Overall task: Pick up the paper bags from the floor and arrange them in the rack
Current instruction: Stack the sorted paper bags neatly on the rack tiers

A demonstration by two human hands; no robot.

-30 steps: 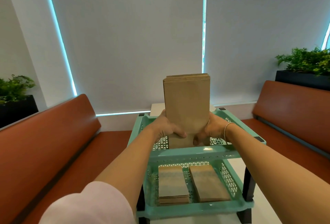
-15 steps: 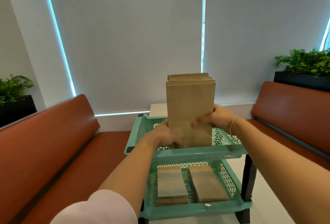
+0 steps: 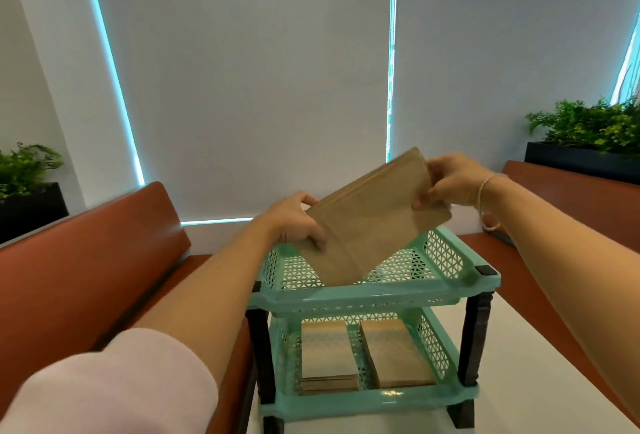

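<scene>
Now the stack of paper bags (image 3: pixel 374 215) is tipped over sideways; a moment ago it stood straight up. The left hand (image 3: pixel 294 222) grips its low end and the right hand (image 3: pixel 446 180) pinches its high end. One corner dips into the top tray of the green rack (image 3: pixel 374 298), under both hands. I think the bags are about to be laid flat there. Two more stacks (image 3: pixel 363 357) lie in the bottom tray, far below the hands.

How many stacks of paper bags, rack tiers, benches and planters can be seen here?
Paper bag stacks: 3 (held, lower left, lower right)
Rack tiers: 2 (top, bottom)
Benches: 2 ()
Planters: 2 ()
Total: 9
</scene>
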